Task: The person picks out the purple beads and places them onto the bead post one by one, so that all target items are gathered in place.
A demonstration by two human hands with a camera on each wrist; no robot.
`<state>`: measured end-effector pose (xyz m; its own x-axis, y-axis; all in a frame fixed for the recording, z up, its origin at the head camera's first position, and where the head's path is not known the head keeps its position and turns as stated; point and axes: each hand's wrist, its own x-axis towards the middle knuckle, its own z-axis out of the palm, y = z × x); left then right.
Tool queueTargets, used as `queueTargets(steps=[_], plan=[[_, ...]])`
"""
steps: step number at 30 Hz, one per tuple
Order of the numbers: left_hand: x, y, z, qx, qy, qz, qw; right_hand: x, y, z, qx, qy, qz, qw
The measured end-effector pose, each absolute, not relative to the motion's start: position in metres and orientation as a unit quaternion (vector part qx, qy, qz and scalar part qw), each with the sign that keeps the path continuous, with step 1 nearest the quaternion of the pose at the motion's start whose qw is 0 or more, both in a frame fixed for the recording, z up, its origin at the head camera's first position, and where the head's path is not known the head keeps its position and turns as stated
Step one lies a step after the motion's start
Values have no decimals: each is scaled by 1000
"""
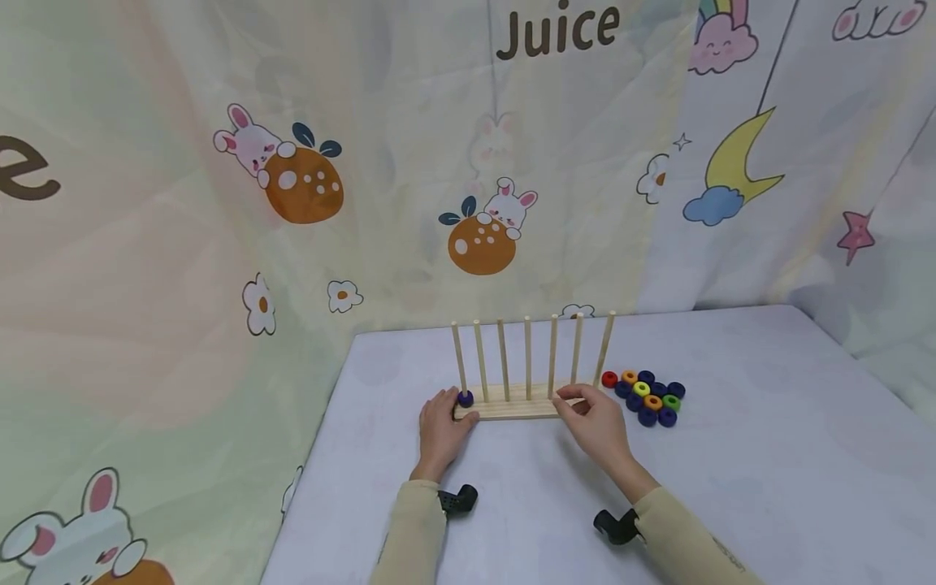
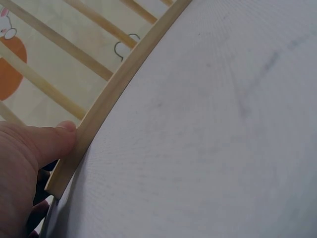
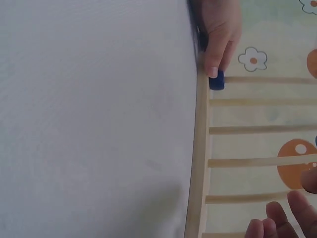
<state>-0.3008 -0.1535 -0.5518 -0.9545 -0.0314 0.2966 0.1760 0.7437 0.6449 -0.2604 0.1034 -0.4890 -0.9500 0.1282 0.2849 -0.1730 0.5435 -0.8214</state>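
Observation:
A wooden peg rack [image 1: 526, 405] with a row of upright dowels stands on the table. My left hand [image 1: 440, 431] grips the left end of its base; in the left wrist view the thumb [image 2: 62, 140] lies along the base edge [image 2: 106, 104]. One dark blue ring [image 1: 465, 399] sits at the foot of the leftmost dowel, beside that hand. Over the right part of the rack hovers my right hand [image 1: 598, 426], fingers bent with a gap to the thumb. Nothing shows between its fingertips [image 3: 292, 203] in the right wrist view.
To the right of the rack lies a cluster of loose rings, several dark blue, along with a red ring [image 1: 609, 379], a yellow ring [image 1: 641, 389], a green ring [image 1: 670, 402] and orange ones. A white cloth covers the table [image 1: 768, 455]. Behind it hangs a printed curtain [image 1: 395, 162].

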Motion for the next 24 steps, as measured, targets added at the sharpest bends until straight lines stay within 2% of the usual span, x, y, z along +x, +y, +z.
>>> queueTargets(steps=[10, 17, 24], plan=[[-300, -153, -550, -37, -922, -359, 143, -252, 125, -504, -21, -873, 463, 151], [-299, -153, -551, -35, -920, -362, 146, -242, 139, -508, -48, -878, 462, 112], [-299, -154, -551, -35, -920, -365, 142, -241, 154, -518, -87, -882, 452, 97]])
